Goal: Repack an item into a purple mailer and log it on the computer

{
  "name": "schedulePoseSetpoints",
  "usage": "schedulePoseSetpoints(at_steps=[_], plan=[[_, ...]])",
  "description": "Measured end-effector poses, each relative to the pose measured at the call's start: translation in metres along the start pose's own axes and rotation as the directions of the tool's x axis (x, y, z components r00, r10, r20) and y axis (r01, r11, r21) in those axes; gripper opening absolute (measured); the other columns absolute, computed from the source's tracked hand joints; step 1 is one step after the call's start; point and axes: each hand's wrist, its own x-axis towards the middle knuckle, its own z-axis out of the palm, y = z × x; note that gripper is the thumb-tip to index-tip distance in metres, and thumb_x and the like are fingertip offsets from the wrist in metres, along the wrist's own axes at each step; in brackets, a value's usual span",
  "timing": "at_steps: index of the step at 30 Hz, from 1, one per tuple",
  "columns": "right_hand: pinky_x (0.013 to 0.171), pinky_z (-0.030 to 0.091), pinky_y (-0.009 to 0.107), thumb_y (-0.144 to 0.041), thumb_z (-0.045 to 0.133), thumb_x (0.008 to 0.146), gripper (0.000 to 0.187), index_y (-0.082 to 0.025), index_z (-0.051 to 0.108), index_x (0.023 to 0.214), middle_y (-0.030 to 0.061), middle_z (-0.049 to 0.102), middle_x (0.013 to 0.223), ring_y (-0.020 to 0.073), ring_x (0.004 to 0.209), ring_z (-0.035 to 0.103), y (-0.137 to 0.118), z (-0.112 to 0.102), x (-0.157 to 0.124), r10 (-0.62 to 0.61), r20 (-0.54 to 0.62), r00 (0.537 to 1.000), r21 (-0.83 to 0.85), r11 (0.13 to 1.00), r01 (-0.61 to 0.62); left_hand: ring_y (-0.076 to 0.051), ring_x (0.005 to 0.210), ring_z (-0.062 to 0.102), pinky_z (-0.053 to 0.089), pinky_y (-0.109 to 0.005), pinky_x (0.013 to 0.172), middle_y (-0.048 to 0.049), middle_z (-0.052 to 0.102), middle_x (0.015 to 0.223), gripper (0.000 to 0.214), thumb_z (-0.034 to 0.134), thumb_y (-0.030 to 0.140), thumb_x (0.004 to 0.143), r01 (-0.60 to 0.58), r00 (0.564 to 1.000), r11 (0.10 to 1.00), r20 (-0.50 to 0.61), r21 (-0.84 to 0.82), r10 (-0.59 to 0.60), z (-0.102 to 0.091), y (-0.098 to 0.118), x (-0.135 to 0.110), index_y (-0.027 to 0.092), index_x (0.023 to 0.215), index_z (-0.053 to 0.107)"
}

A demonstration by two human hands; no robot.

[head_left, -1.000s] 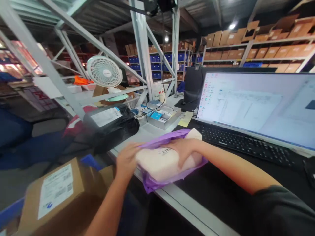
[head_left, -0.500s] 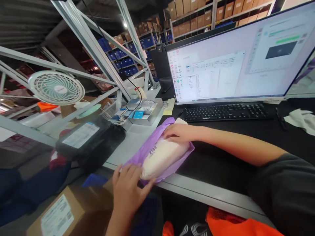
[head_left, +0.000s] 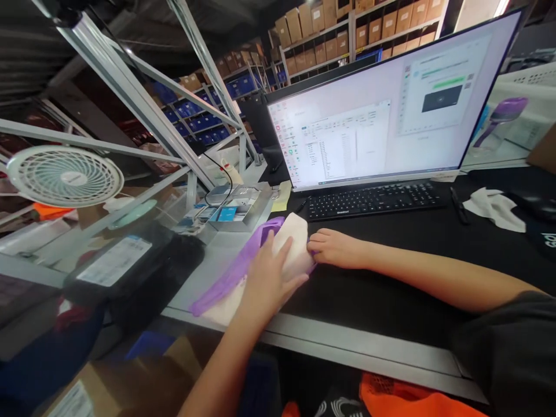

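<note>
A cream-white soft package [head_left: 296, 234] lies on a purple plastic bag [head_left: 230, 278] near the front edge of the desk. My left hand [head_left: 267, 275] rests on top of the package, fingers spread, covering its middle. At the package's right side my right hand [head_left: 333, 248] has its fingers curled in, pinching the bag's edge. The fingertips of that hand are partly hidden. Purple film shows mostly to the left of the package and a little beneath the right fingers.
Behind the hands are a keyboard [head_left: 373, 201] and a monitor [head_left: 347, 133]. A grey open box [head_left: 256, 211] of small items stands left of them. Crumpled white tissue [head_left: 495, 208] lies right. Further left are a fan [head_left: 65, 176], a black wrapped parcel [head_left: 134, 266] and a cardboard box [head_left: 130, 376].
My left hand has moved from the package's near end up onto its middle. My right hand has shifted off the top to the right edge. The view has turned rightward.
</note>
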Motion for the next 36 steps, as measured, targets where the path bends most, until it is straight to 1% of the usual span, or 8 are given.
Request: schedulePoseSetpoints(at_steps=[4,8,12,17,23,28,31,36], plan=[[0.069,0.032,0.032,-0.023,0.046,0.104,0.031,-0.019,0.067,0.082,0.0041,0.066,0.090,0.0156,0.084,0.053,-0.005,0.002,-0.002,0.021,0.048,0.999,0.080,0.997,-0.024,-0.039,0.130,0.058,0.055,-0.053,0.097,-0.0130,0.054,0.153,0.061,0.065,0.045,0.093,-0.038,0.992,0.998,0.124,0.049,0.032,0.001,0.005,0.021,0.032,0.151,0.050],[0.055,0.021,0.033,-0.022,0.041,0.104,0.030,-0.020,0.066,0.089,0.0000,0.059,0.076,0.0119,0.056,0.039,-0.026,0.008,-0.013,0.068,0.169,0.983,0.089,0.992,-0.084,-0.032,0.128,0.061,0.054,-0.049,0.103,-0.0122,0.060,0.148,0.051,0.056,0.040,0.099,-0.042,0.985,0.999,0.167,-0.008,0.043,-0.006,-0.020,0.016,0.027,0.148,0.055],[0.054,0.020,0.031,-0.030,0.047,0.104,0.023,-0.021,0.067,0.099,0.0007,0.062,0.081,0.0117,0.061,0.046,-0.026,0.010,-0.009,0.042,0.184,0.982,0.110,0.992,-0.063,-0.032,0.142,0.051,0.046,-0.051,0.116,-0.0129,0.051,0.157,0.063,0.060,0.042,0.096,-0.006,0.950,0.994,0.310,-0.109,0.040,-0.014,-0.041,0.012,0.027,0.155,0.046],[0.055,0.023,0.029,-0.024,0.061,0.097,0.012,-0.022,0.070,0.104,0.0040,0.070,0.104,0.0156,0.084,0.058,0.010,0.010,0.012,0.109,0.241,0.964,0.056,0.990,-0.126,-0.041,0.150,0.039,0.025,-0.074,0.119,-0.0169,0.042,0.162,0.069,0.062,0.044,0.094,0.086,0.913,0.996,0.401,-0.025,-0.069,-0.015,-0.035,0.007,0.031,0.158,0.039],[0.057,0.030,0.031,-0.007,0.048,0.097,0.029,-0.016,0.072,0.084,0.0081,0.072,0.093,0.0172,0.083,0.059,0.030,0.018,0.041,0.023,0.213,0.977,0.012,1.000,-0.026,-0.044,0.146,0.041,0.009,-0.084,0.115,-0.0175,0.048,0.157,0.078,0.070,0.046,0.086,0.110,0.895,0.994,0.434,0.019,-0.108,-0.022,-0.024,0.016,0.033,0.156,0.040],[0.062,0.035,0.034,-0.007,0.049,0.094,0.027,-0.013,0.073,0.082,0.0110,0.070,0.085,0.0197,0.078,0.061,0.008,0.015,0.050,0.128,0.212,0.969,-0.026,0.992,-0.126,-0.043,0.140,0.046,0.007,-0.082,0.117,-0.0194,0.053,0.148,0.090,0.069,0.048,0.084,0.148,0.867,0.985,0.467,0.087,-0.172,-0.024,-0.019,0.019,0.029,0.162,0.029],[0.070,0.040,0.036,-0.009,0.052,0.092,0.024,-0.013,0.074,0.083,0.0117,0.070,0.089,0.0208,0.083,0.062,0.000,0.006,0.042,0.246,0.203,0.948,0.040,0.965,-0.259,-0.043,0.139,0.047,0.007,-0.080,0.119,-0.0194,0.053,0.149,0.093,0.071,0.051,0.083,0.125,0.884,0.986,0.439,0.106,-0.160,-0.021,-0.018,0.007,0.029,0.163,0.028],[0.086,0.047,0.034,-0.022,0.056,0.095,0.032,-0.017,0.071,0.124,0.0117,0.066,0.115,0.0196,0.103,0.061,0.023,-0.019,0.036,0.377,-0.074,0.923,0.368,0.870,-0.326,-0.046,0.140,0.045,0.012,-0.081,0.118,-0.0200,0.051,0.150,0.096,0.072,0.063,0.081,0.031,0.939,0.994,0.337,0.101,-0.063,-0.017,-0.011,-0.016,0.030,0.161,0.032]])
